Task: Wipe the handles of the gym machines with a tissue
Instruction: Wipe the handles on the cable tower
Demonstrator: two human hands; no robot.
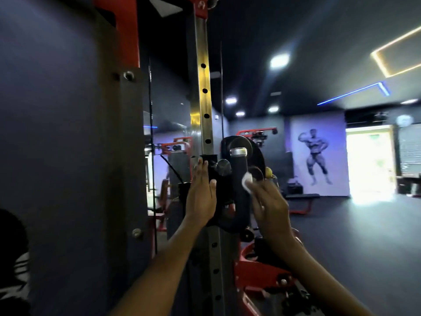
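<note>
Two bare forearms reach forward. The left hand (201, 197) rests flat, fingers straight, against the black carriage (222, 190) on the upright post (205, 99). The right hand (270, 205) pinches a soft, light tissue (247, 180) against the stiff padded handle (239, 172), best gripped bunched.

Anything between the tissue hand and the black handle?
Nothing visible. The right hand holds the small white tissue right against the curved black padded handle, on its right side. The left hand lies flat on the black carriage beside it, clear of the handle.
</note>
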